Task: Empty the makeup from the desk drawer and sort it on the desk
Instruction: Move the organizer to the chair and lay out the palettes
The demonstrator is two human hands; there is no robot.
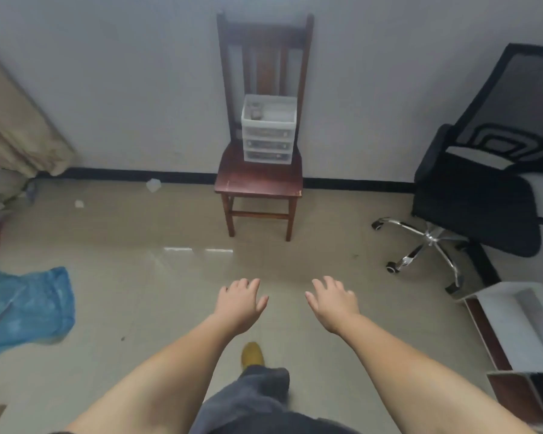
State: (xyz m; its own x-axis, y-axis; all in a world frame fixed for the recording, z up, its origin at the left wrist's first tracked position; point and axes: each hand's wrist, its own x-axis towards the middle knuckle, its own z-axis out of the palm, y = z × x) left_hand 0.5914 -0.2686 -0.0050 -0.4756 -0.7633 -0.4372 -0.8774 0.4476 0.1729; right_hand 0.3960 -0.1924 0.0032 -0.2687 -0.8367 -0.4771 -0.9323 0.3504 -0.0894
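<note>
On wooden chair (259, 180), white drawer unit (268, 130)

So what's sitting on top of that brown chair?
A small white plastic drawer unit sits on the wooden chair seat, against its back. It has three shut drawers and an open top tray holding a few small things, too blurry to name. The drawers' contents are hidden.

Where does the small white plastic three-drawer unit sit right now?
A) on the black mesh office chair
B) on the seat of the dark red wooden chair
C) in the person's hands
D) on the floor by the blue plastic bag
B: the small white plastic three-drawer unit stands on the seat of the dark red wooden chair by the wall, and both hands are open and hold nothing.
</note>
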